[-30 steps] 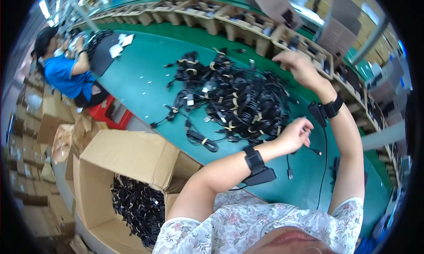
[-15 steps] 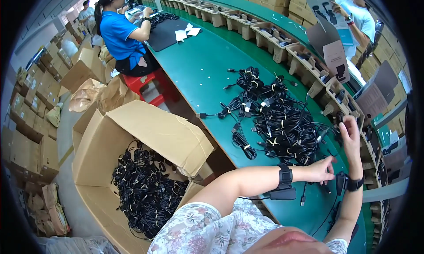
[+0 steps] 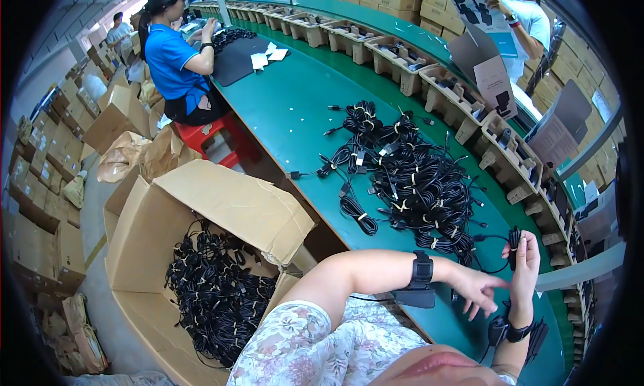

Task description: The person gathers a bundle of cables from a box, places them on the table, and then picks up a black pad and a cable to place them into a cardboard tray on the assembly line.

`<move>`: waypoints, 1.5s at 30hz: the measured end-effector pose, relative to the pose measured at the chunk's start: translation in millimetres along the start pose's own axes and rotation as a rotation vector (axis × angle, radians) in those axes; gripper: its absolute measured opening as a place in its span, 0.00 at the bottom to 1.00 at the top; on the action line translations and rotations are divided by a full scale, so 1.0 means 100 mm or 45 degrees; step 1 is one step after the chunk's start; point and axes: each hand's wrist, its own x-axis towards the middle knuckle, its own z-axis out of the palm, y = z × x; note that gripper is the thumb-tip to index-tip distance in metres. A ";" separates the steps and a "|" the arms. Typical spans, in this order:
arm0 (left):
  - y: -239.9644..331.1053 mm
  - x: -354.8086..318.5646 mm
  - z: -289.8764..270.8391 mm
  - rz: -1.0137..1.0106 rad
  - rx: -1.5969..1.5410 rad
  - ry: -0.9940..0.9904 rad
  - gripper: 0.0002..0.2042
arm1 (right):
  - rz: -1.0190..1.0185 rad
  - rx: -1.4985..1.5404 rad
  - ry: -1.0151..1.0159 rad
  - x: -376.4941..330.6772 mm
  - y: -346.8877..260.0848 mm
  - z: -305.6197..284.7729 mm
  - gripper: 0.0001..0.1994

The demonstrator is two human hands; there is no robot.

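My right hand (image 3: 527,262) pinches a small tied coil of black cable (image 3: 514,248) upright between thumb and fingers. A loose end of that cable reaches left toward the big pile of tied black cables (image 3: 422,181) on the green table (image 3: 282,127). Just left of my right wrist, my left hand (image 3: 477,291) is open, its fingers spread and pointing right, with nothing in it. A single cable coil (image 3: 358,215) lies at the near left of the pile. Dark flat pieces (image 3: 537,339) lie partly hidden beside my right forearm.
A cardboard box (image 3: 144,265) full of cables (image 3: 215,292) stands to my left. Moulded trays (image 3: 453,90) with dark parts line the table's far side. A person in blue (image 3: 176,60) sits farther along; another person (image 3: 530,33) stands across. A metal post (image 3: 583,268) is at right.
My right hand has come down and nearer me, away from the tray line, the coil now showing in its fingers. My left hand has lowered slightly, fingers spread. The whole view has shifted a little.
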 end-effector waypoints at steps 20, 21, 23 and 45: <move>-0.19 0.10 -0.35 0.211 -0.462 0.566 0.13 | -0.334 -0.482 0.144 -0.19 0.10 -0.07 0.07; -0.14 0.11 -0.28 0.255 -0.405 0.606 0.13 | -0.647 -0.861 -0.022 -0.17 0.12 -0.04 0.08; -0.17 0.09 -0.23 0.284 -0.354 0.638 0.13 | -0.445 -0.927 -0.038 -0.23 0.09 0.05 0.09; -0.10 0.03 -0.39 0.013 0.145 0.771 0.16 | 0.668 -1.140 0.440 1.80 0.18 -2.02 0.20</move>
